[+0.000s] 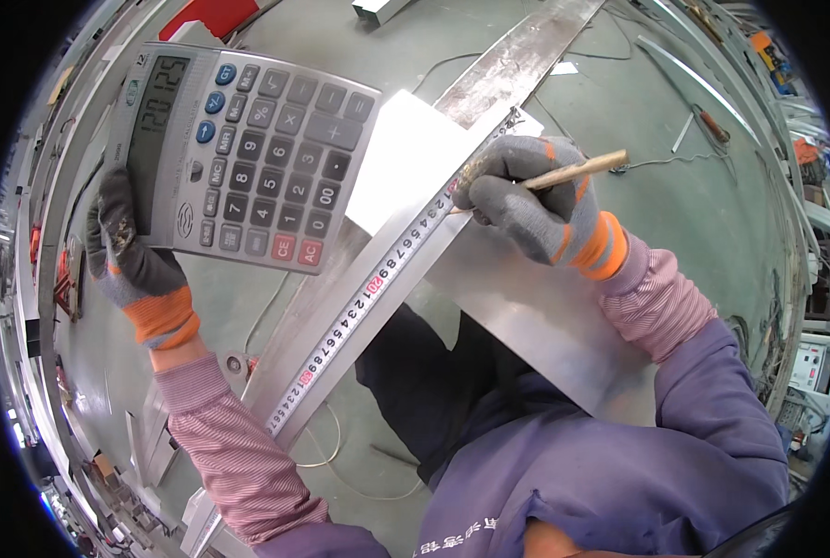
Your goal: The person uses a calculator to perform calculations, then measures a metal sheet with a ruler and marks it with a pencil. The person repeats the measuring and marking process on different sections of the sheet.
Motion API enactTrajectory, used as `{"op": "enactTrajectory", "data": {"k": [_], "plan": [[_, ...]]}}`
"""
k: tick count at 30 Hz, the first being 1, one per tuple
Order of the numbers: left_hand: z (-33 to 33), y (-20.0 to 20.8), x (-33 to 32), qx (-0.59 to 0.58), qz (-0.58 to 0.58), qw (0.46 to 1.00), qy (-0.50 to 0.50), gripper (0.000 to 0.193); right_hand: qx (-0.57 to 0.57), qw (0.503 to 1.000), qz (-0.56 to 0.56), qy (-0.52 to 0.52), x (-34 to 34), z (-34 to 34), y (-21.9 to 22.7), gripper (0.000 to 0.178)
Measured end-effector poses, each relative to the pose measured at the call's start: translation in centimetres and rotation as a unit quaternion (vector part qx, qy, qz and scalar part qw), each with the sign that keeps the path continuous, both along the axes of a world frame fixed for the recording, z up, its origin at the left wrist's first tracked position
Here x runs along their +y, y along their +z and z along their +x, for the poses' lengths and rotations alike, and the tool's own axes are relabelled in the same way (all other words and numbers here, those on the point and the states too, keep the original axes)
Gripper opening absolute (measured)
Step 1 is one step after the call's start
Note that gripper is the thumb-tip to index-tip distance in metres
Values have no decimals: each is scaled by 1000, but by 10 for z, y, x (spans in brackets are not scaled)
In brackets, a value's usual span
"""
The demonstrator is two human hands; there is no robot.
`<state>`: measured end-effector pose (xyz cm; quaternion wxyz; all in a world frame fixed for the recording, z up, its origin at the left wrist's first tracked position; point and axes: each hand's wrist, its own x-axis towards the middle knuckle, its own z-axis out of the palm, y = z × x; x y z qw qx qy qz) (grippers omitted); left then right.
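My left hand (136, 242), in a grey and orange work glove, grips a large silver calculator (275, 167) by its screen end, with the keys facing up. Below and to the right of it, an extended tape measure blade (375, 284) lies along a long flat metal bar (415, 270) that runs diagonally. My right hand (536, 195), gloved alike, is closed around a light wooden pencil (577, 170). Its thin tip points down to the left, beside the tape's upper part. The right fingers are at the bar, partly covering the tape's upper stretch.
A bright white sheet (401, 158) sits between calculator and bar. A shiny metal panel (545, 325) is under my right forearm. Beyond lies a worn metal strip (517, 60). Cables and a tool with a brown handle (712, 127) lie on the green floor (657, 205).
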<state>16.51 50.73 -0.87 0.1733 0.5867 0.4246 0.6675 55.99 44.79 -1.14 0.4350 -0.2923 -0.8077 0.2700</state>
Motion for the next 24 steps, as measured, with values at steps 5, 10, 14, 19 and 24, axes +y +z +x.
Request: {"op": "enactTrajectory", "data": {"k": [5, 10, 14, 19, 24], "plan": [[-3, 1, -3, 1, -33, 999, -3, 35, -30, 998, 52, -22, -2, -1, 1, 14], [-13, -2, -4, 64, -11, 998, 7, 35, -42, 992, 116, -17, 4, 0, -5, 17], [-17, 1, -7, 209, 17, 977, 46, 37, -22, 997, 68, 0, 3, -2, -1, 9], [-16, 4, -8, 187, 4, 982, 32, 44, -64, 988, 143, -7, 5, -1, -1, 2], [-18, 1, -4, 213, 30, 976, 37, 39, -61, 990, 130, -9, 3, -1, -2, 5]]}}
